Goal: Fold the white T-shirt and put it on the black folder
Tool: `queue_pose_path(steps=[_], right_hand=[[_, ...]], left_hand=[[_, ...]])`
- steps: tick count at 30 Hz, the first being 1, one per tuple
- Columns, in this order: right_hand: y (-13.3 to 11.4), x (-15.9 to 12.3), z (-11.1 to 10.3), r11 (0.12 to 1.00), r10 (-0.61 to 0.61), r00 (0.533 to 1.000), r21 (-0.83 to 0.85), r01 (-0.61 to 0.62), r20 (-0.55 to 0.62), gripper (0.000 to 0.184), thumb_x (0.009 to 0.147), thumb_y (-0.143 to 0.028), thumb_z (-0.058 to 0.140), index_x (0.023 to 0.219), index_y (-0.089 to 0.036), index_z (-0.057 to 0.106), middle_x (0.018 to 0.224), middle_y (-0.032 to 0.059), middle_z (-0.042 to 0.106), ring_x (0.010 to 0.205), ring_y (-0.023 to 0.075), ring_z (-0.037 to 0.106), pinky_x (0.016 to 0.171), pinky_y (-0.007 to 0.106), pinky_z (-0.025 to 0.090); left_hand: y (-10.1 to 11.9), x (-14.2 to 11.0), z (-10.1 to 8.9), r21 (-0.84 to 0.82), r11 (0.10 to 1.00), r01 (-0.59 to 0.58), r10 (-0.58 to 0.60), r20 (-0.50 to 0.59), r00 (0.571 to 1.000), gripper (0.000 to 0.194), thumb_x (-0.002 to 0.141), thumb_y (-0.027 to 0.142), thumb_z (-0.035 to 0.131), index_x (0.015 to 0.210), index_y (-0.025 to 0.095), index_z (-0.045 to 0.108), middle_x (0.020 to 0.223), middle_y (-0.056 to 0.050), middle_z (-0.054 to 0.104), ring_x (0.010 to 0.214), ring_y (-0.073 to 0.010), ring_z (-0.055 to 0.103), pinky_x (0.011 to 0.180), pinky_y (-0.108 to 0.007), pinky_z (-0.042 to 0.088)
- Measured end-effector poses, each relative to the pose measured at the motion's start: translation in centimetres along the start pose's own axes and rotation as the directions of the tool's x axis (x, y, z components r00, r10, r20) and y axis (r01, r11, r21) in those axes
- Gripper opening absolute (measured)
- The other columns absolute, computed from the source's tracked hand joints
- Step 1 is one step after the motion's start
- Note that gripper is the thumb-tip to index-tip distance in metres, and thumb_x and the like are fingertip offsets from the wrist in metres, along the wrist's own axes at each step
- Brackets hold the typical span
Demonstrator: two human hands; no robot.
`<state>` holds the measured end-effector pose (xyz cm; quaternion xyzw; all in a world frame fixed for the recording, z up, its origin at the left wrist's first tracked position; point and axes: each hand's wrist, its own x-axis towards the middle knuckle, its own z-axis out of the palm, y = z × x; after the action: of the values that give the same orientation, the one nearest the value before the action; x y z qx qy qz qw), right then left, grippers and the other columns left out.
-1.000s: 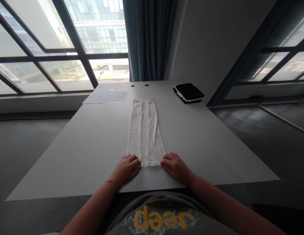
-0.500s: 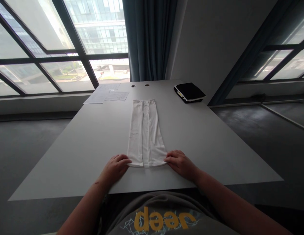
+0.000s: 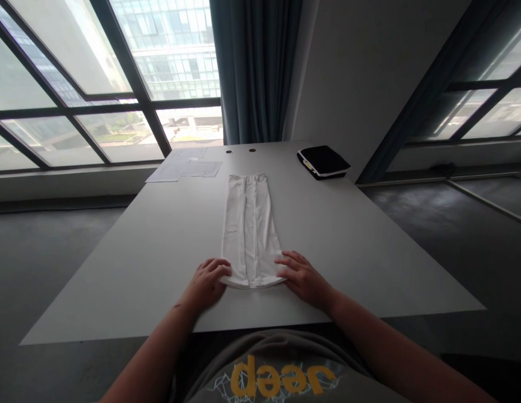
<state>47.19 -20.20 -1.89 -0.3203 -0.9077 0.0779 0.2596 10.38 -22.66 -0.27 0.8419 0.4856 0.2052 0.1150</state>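
A long white garment (image 3: pixel 252 235) lies flat on the table, its sides forming two lengthwise panels with a narrow strip between them. Its gathered, narrower end is far from me and its wider hem is close. My left hand (image 3: pixel 208 282) grips the near left corner, fingers on top of the cloth and the thumb hidden beneath. At the near right corner my right hand (image 3: pixel 305 278) has its fingers somewhat spread over the cloth edge, holding the hem there; its thumb is hidden. The near hem bows slightly between both hands.
The white table (image 3: pixel 159 235) has its near edge just before my body. Paper sheets (image 3: pixel 201 168) lie at the far left. A black item with a white edge (image 3: pixel 324 162) rests at the far right. Two round holes (image 3: pixel 252 150) show near the back edge.
Both hands have moved slightly inward and farther over the near corners of the garment. The right fingers have spread apart. The hem is a little more curved, and the camera has tilted slightly.
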Motion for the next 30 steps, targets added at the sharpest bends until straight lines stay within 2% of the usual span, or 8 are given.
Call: queue_pose_path(steps=[3, 7, 12, 14, 18, 21, 25, 30], right_hand=[[-0.4, 0.1, 0.0, 0.994, -0.062, 0.997, 0.089, 0.065, -0.042, 0.021, 0.097, -0.013, 0.057, 0.111, -0.024, 0.069, 0.128, 0.0076, 0.073, 0.138, 0.0242, 0.057, 0.124, 0.053, 0.036], [-0.5, -0.1, 0.0, 0.973, -0.055, 0.997, 0.221, 0.065, -0.053, 0.024, 0.096, -0.010, 0.053, 0.113, -0.023, 0.064, 0.111, 0.0057, 0.077, 0.108, 0.0182, 0.072, 0.121, 0.048, 0.043], [-0.2, -0.2, 0.0, 0.967, 0.096, 0.995, 0.241, -0.087, -0.024, 0.033, 0.091, -0.004, 0.051, 0.114, -0.022, 0.068, 0.115, 0.0088, 0.077, 0.119, 0.0228, 0.069, 0.109, 0.044, 0.054], [-0.1, -0.1, -0.2, 0.963, 0.094, 0.996, 0.255, -0.088, -0.009, 0.028, 0.093, -0.008, 0.055, 0.113, -0.022, 0.070, 0.115, 0.0093, 0.077, 0.118, 0.0233, 0.069, 0.106, 0.043, 0.055], [-0.2, 0.1, -0.9, 0.943, 0.065, 0.998, 0.327, -0.057, -0.011, 0.017, 0.102, -0.022, 0.057, 0.108, -0.023, 0.072, 0.108, 0.0080, 0.077, 0.110, 0.0214, 0.071, 0.107, 0.041, 0.054], [-0.6, 0.2, -1.5, 0.912, 0.064, 0.998, 0.407, -0.055, -0.010, 0.023, 0.107, -0.034, 0.052, 0.110, -0.023, 0.071, 0.109, 0.0080, 0.077, 0.108, 0.0202, 0.072, 0.117, 0.044, 0.047], [-1.7, 0.7, -2.7, 0.827, 0.127, 0.992, 0.553, -0.097, -0.017, 0.032, 0.109, -0.044, 0.047, 0.110, -0.022, 0.070, 0.114, 0.0092, 0.077, 0.111, 0.0210, 0.072, 0.117, 0.045, 0.047], [-3.5, 2.5, -4.9, 0.765, 0.282, 0.959, 0.594, -0.247, 0.035, 0.039, 0.109, -0.051, 0.043, 0.111, -0.022, 0.070, 0.108, 0.0076, 0.077, 0.101, 0.0215, 0.072, 0.095, 0.034, 0.055]], left_hand=[[-0.3, -0.2, 0.0, -0.047, 0.998, -0.050, 0.051, 0.012, 0.999, 0.023, 0.090, 0.017, 0.055, 0.106, 0.027, 0.069, 0.124, -0.004, 0.074, 0.125, -0.0214, 0.063, 0.109, -0.040, 0.046], [-0.2, -0.3, 0.1, -0.133, 0.989, -0.056, 0.054, -0.012, 0.998, 0.022, 0.100, 0.026, 0.049, 0.108, 0.025, 0.069, 0.113, -0.004, 0.078, 0.114, -0.0194, 0.070, 0.109, -0.039, 0.046], [0.5, 0.0, -0.1, -0.161, 0.984, 0.074, -0.077, -0.011, 0.997, 0.025, 0.095, 0.022, 0.049, 0.108, 0.025, 0.070, 0.110, -0.005, 0.079, 0.106, -0.0207, 0.072, 0.104, -0.040, 0.052], [0.5, 0.0, -0.2, -0.164, 0.983, 0.082, -0.082, 0.005, 0.997, 0.027, 0.090, 0.019, 0.051, 0.109, 0.025, 0.070, 0.111, -0.005, 0.078, 0.109, -0.0215, 0.072, 0.104, -0.041, 0.053], [0.2, 0.0, -0.4, -0.213, 0.976, -0.036, 0.034, -0.011, 0.999, 0.023, 0.092, 0.019, 0.053, 0.105, 0.025, 0.071, 0.119, -0.006, 0.077, 0.119, -0.0211, 0.069, 0.110, -0.042, 0.052], [0.5, -0.2, -0.8, -0.270, 0.961, -0.056, 0.034, -0.083, 0.996, 0.022, 0.100, 0.028, 0.052, 0.110, 0.024, 0.070, 0.129, -0.008, 0.075, 0.131, -0.0219, 0.064, 0.115, -0.043, 0.050], [1.7, -0.2, -2.0, -0.330, 0.944, -0.003, -0.030, -0.094, 0.995, 0.033, 0.105, 0.036, 0.043, 0.122, 0.025, 0.069, 0.124, -0.007, 0.077, 0.125, -0.0205, 0.067, 0.120, -0.043, 0.047], [3.0, 0.6, -3.6, -0.332, 0.936, 0.114, -0.165, -0.132, 0.977, 0.035, 0.104, 0.047, 0.043, 0.106, 0.022, 0.067, 0.099, -0.006, 0.078, 0.091, -0.0184, 0.073, 0.086, -0.031, 0.058]])
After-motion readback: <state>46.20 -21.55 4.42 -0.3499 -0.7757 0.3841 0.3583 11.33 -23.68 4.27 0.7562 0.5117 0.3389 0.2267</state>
